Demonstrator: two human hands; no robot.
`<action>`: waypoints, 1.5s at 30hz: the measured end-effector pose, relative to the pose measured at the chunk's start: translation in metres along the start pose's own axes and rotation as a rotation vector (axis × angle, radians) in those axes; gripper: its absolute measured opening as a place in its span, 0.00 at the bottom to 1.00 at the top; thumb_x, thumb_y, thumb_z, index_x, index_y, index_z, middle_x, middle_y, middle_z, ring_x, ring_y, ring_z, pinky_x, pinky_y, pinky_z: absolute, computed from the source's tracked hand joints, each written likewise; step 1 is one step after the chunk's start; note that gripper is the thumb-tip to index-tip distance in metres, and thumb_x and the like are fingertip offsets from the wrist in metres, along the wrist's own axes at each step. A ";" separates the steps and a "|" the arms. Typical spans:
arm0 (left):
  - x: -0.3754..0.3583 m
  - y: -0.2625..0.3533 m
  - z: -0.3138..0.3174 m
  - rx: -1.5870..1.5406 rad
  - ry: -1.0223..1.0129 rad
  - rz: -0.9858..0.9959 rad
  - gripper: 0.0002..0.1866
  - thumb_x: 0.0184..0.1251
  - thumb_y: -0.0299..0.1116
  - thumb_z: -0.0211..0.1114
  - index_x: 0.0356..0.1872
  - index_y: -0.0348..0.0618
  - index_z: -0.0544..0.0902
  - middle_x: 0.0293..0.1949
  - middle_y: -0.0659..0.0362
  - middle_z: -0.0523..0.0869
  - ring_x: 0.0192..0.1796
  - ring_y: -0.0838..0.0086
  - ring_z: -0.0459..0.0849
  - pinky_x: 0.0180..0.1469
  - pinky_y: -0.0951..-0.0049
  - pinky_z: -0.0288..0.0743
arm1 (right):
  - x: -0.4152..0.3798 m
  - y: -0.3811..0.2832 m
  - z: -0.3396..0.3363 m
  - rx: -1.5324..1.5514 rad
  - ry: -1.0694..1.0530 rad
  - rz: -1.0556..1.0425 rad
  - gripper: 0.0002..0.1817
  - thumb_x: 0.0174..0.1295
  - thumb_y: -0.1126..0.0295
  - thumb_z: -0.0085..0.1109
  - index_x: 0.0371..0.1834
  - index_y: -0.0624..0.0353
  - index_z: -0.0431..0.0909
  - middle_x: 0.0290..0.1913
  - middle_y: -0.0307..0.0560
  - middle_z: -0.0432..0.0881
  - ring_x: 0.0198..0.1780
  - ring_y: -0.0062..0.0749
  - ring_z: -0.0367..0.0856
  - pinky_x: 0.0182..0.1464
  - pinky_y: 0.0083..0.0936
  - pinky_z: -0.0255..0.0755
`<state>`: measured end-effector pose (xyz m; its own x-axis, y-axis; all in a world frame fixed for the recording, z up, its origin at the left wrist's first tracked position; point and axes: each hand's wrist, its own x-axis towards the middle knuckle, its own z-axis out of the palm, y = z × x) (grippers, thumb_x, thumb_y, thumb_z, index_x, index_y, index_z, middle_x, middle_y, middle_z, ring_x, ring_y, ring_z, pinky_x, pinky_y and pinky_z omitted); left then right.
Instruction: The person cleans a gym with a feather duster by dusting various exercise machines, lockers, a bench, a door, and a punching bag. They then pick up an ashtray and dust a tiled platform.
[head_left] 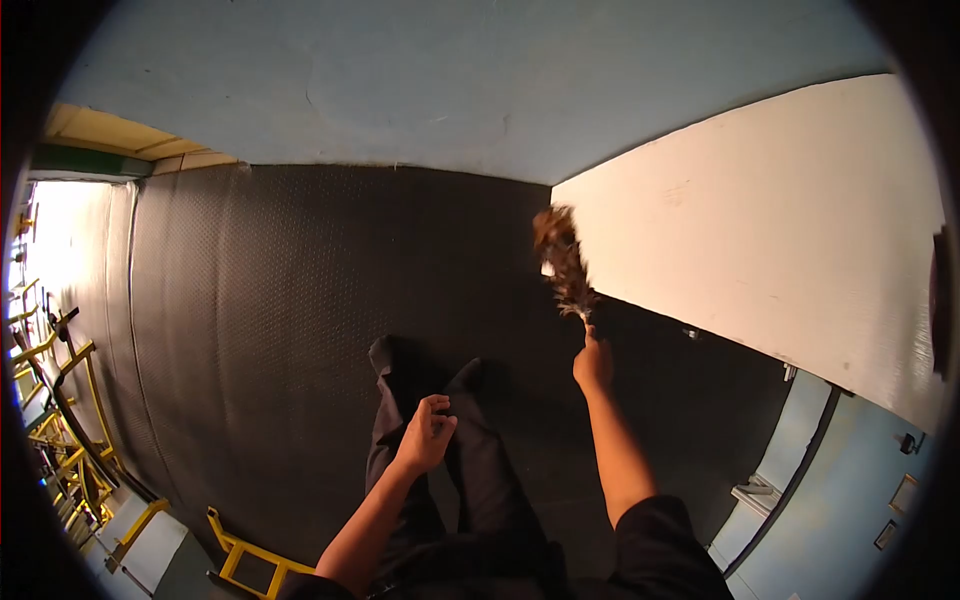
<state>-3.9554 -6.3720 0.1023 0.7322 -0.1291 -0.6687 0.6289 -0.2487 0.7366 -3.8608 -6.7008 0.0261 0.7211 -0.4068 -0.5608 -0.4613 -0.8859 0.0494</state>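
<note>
My right hand (593,365) grips the pale handle of a brown feather duster (568,262). The duster points away from me, its feathers blurred at the far end. It overlaps the lower left corner of a white panel (740,200) in this view. My left hand (428,435) hangs in front of my dark trousers, its fingers loosely bent with a gap to the thumb and nothing held in them.
Black textured matting (270,280) covers the floor under my feet. Ahead rises a blue-grey wall (400,80). Yellow-framed gym equipment (75,450) stands along the left, and a yellow frame (250,560) is close by my left side. A light blue door (800,480) is at the lower right.
</note>
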 end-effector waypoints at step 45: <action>-0.287 0.612 0.160 1.196 1.093 1.771 0.48 0.62 0.53 0.63 0.77 0.43 0.51 0.79 0.53 0.47 0.81 0.59 0.40 0.76 0.40 0.37 | -0.296 0.258 -0.299 1.081 1.568 -0.459 0.20 0.76 0.60 0.41 0.59 0.66 0.70 0.40 0.55 0.79 0.38 0.44 0.79 0.41 0.32 0.72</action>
<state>-3.8227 -6.6403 0.7287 0.2508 -0.5001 0.8288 -0.5539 -0.7763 -0.3009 -4.0384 -6.8759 0.4519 0.3240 -0.5686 0.7561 0.2325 -0.7268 -0.6463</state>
